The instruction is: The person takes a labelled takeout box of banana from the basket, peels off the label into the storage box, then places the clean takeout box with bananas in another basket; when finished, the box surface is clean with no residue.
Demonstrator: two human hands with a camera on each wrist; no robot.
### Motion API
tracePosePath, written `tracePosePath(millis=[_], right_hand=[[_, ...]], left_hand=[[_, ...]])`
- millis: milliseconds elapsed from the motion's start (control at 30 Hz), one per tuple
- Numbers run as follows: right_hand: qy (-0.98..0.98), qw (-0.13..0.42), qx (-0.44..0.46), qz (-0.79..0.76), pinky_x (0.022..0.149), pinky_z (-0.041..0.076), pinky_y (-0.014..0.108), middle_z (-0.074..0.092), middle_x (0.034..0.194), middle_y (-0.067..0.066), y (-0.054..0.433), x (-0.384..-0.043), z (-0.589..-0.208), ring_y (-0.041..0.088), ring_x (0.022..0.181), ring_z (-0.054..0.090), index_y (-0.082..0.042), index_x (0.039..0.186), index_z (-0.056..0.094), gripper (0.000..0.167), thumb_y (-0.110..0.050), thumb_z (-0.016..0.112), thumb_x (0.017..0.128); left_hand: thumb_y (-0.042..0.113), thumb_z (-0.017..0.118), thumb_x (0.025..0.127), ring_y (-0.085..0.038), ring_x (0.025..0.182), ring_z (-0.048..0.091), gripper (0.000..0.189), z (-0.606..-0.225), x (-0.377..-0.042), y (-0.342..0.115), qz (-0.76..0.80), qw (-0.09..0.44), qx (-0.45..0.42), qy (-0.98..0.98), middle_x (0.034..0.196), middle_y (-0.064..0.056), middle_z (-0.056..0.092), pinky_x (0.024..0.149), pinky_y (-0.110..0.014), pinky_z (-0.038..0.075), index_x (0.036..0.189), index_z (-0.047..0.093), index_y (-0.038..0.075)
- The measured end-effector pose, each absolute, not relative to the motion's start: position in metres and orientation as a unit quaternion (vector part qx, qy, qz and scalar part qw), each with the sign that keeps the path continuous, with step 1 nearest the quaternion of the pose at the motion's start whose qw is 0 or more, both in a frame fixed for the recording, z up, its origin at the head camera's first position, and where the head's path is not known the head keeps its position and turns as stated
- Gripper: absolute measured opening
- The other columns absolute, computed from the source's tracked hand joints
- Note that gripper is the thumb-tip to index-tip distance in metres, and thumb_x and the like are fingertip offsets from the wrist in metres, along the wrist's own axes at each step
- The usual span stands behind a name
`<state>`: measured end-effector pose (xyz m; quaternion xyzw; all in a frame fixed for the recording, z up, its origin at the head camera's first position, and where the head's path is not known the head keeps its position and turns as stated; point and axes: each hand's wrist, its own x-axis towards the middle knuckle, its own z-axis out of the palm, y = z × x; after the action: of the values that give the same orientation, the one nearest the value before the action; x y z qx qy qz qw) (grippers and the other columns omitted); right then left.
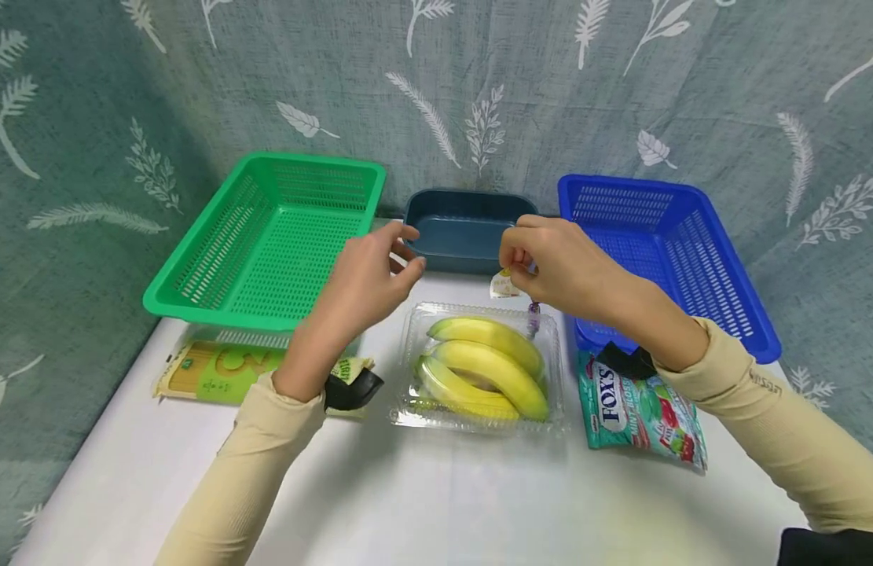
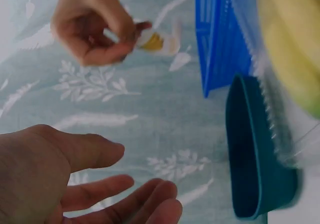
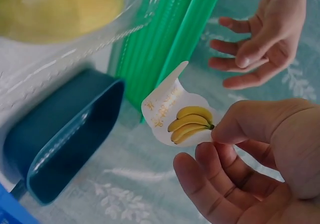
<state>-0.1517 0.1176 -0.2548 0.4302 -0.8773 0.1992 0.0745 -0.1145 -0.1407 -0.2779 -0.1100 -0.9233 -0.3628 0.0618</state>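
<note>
My right hand [image 1: 549, 259] pinches a white sticker [image 3: 182, 116] between thumb and fingertip. Printed bananas and gold lettering show on it in the right wrist view, and one edge curls up. My left hand [image 1: 372, 271] is held in the air to the left, fingers loosely bent and apart, holding nothing. Below both hands, a clear plastic box [image 1: 408, 369] with its lid down contains several bananas [image 1: 489, 358]. A dark teal tub [image 1: 464, 259] stands behind the box, close under the hands.
At left is a green basket [image 1: 266, 318], with a yellow-green pack of noodles [image 1: 231, 373] before it. A blue basket [image 1: 740, 291] stands right, a Fox's candy bag [image 1: 641, 413] before it. A small purple item [image 1: 533, 314] lies by the box's back right corner.
</note>
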Motion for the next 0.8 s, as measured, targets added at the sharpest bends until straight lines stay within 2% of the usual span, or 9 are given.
tracePosePath(millis=[300, 533, 567, 667, 733, 767, 800], right_hand=[[-0.886, 0.116, 0.418, 0.165, 0.066, 0.049, 0.036, 0.060, 0.084, 0.006, 0.128, -0.174, -0.254, 0.022, 0.076, 0.058, -0.007, 0.085, 0.067, 0.011, 0.004, 0.068, 0.086], [-0.894, 0.116, 0.406, 0.149, 0.066, 0.049, 0.039, 0.061, 0.085, 0.008, 0.126, -0.196, -0.254, 0.025, 0.075, 0.059, -0.006, 0.085, 0.067, 0.009, 0.003, 0.067, 0.087], [-0.898, 0.109, 0.400, 0.148, 0.066, 0.049, 0.040, 0.061, 0.085, 0.009, 0.125, -0.199, -0.254, 0.026, 0.075, 0.059, -0.006, 0.086, 0.066, 0.009, 0.003, 0.067, 0.088], [-0.908, 0.085, 0.383, 0.147, 0.067, 0.050, 0.040, 0.062, 0.087, 0.010, 0.121, -0.211, -0.254, 0.026, 0.076, 0.059, -0.005, 0.088, 0.067, 0.007, 0.002, 0.066, 0.089], [-0.912, 0.068, 0.378, 0.146, 0.068, 0.049, 0.040, 0.063, 0.087, 0.011, 0.118, -0.220, -0.255, 0.027, 0.076, 0.058, -0.003, 0.088, 0.068, 0.008, 0.003, 0.063, 0.090], [-0.914, 0.060, 0.375, 0.145, 0.068, 0.048, 0.040, 0.062, 0.087, 0.012, 0.116, -0.225, -0.256, 0.027, 0.076, 0.057, -0.003, 0.088, 0.067, 0.009, 0.004, 0.062, 0.090], [-0.915, 0.053, 0.373, 0.143, 0.069, 0.048, 0.040, 0.063, 0.087, 0.012, 0.115, -0.229, -0.257, 0.027, 0.076, 0.056, -0.002, 0.088, 0.068, 0.010, 0.004, 0.061, 0.090]], left_hand=[[0.021, 0.061, 0.099, -0.033, 0.099, 0.064, 0.036, -0.276, -0.178, -0.135, -0.299, 0.035, -0.071, -0.951, 0.117, -0.016, 0.067, 0.078, -0.047, 0.051, 0.131, 0.060, 0.005], [0.017, 0.053, 0.099, -0.029, 0.081, 0.057, 0.039, -0.289, -0.220, -0.134, -0.241, 0.012, -0.043, -0.970, 0.115, -0.017, 0.064, 0.070, -0.042, 0.047, 0.135, 0.056, 0.003], [0.015, 0.051, 0.098, -0.027, 0.075, 0.053, 0.037, -0.291, -0.226, -0.134, -0.235, 0.008, -0.038, -0.971, 0.111, -0.016, 0.064, 0.067, -0.040, 0.045, 0.133, 0.057, 0.003], [0.008, 0.048, 0.095, -0.021, 0.064, 0.036, 0.015, -0.298, -0.243, -0.134, -0.214, -0.006, -0.021, -0.977, 0.085, -0.011, 0.053, 0.059, -0.036, 0.033, 0.104, 0.059, 0.005], [0.006, 0.048, 0.094, -0.020, 0.063, 0.034, 0.007, -0.304, -0.253, -0.133, -0.191, -0.017, -0.010, -0.981, 0.077, -0.008, 0.045, 0.057, -0.036, 0.031, 0.090, 0.054, 0.008], [0.007, 0.049, 0.094, -0.021, 0.062, 0.036, 0.008, -0.306, -0.258, -0.132, -0.181, -0.025, -0.005, -0.983, 0.075, -0.007, 0.042, 0.057, -0.036, 0.031, 0.086, 0.051, 0.009], [0.008, 0.051, 0.095, -0.022, 0.063, 0.042, 0.009, -0.308, -0.262, -0.132, -0.168, -0.032, 0.000, -0.985, 0.075, -0.008, 0.045, 0.056, -0.037, 0.035, 0.086, 0.051, 0.009]])
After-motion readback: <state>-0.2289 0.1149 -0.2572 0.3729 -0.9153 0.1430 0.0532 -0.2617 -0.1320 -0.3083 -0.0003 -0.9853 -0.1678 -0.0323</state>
